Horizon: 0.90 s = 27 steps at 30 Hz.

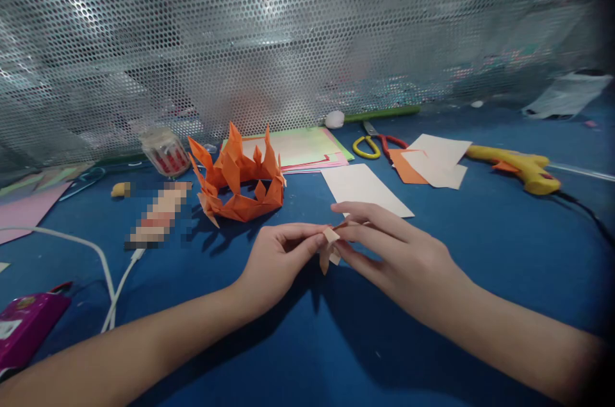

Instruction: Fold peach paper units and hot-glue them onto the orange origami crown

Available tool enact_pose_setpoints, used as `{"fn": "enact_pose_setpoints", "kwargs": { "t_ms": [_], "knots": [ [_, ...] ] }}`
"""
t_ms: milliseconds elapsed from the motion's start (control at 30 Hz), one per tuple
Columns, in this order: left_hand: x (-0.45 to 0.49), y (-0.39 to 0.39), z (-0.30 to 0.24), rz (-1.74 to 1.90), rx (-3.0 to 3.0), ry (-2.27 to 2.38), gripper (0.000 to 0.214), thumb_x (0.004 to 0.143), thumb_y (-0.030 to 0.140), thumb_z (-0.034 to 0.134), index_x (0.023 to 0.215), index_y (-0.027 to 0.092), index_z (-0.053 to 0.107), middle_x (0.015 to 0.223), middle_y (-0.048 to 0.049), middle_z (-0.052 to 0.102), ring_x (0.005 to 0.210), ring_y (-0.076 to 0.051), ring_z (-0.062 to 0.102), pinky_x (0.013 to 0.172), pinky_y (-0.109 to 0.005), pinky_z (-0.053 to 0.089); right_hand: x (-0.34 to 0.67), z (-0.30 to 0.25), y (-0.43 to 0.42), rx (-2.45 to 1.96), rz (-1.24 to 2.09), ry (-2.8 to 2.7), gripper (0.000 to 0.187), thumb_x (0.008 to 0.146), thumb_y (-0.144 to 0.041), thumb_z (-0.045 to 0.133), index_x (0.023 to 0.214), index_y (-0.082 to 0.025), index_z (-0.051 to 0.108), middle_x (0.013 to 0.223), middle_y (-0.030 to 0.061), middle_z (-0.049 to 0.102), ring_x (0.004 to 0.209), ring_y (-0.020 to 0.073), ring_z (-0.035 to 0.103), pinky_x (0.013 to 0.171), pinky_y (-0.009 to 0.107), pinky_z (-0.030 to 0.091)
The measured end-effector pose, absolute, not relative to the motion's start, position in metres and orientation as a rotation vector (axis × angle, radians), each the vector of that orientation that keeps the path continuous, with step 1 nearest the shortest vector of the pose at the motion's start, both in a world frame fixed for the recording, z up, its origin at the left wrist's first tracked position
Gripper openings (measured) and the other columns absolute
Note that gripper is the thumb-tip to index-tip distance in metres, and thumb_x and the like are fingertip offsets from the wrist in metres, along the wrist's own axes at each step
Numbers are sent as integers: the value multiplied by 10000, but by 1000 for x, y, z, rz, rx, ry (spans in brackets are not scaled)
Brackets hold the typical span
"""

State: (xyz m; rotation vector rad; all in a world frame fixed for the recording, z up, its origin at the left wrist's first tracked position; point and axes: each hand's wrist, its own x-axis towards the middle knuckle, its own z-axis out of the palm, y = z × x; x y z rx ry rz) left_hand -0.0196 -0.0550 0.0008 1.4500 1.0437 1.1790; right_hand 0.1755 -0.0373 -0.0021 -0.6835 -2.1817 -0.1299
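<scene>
Between my two hands is a small folded piece of cream paper point(329, 252), held just above the blue table. My left hand point(278, 259) pinches its left side between thumb and forefinger. From the other side, the fingertips of my right hand point(398, 250) close on it, with the forefinger raised over the top. Part of the folded paper is hidden behind the fingers. Beyond my left hand stands an orange folded-paper crown point(240, 205) with pointed tips. A plain white sheet point(365, 189) lies just past my right hand.
Behind the crown lies a stack of coloured paper point(307, 149). Scissors point(372, 141) and a yellow glue gun point(519, 166) with a cord sit to the right. A glass jar point(166, 150), a white cable point(96, 250) and a purple box point(31, 330) are leftward. Perforated metal point(288, 41) borders the back.
</scene>
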Motion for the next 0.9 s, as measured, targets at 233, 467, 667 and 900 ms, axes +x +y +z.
{"fn": "enact_pose_setpoints", "kwargs": {
  "t_ms": [233,467,667,900],
  "knots": [
    [-24,-49,-5,1156,1271,1036,277,788,438,826,914,192,847,996,-77,826,985,-268,769,962,-368,587,172,-19,-36,-693,197,-2175,231,1022,-194,501,1126,-224,705,1402,150,642,1120,256,731,1010,389,608],
    [-24,-45,-3,1118,1153,973,406,675,519,903,917,199,843,980,-90,825,964,-271,772,959,-397,585,172,-24,-33,-712,167,-2227,292,1020,-185,472,1193,-229,703,1424,131,622,1295,294,625,1052,434,578],
    [-23,-45,-1,1110,1112,926,401,640,500,930,871,185,836,906,-76,820,926,-250,764,901,-346,582,172,-17,-36,-657,30,-2190,351,974,-103,530,1239,-286,670,1422,105,564,1121,206,709,1006,334,605],
    [-23,-45,-5,1143,1084,945,451,699,556,879,945,180,839,933,-83,815,894,-241,754,864,-331,570,169,-11,-37,-603,-162,-2148,278,1008,-144,525,1257,-193,637,1250,158,571,1033,210,718,911,334,643]
  ]
}}
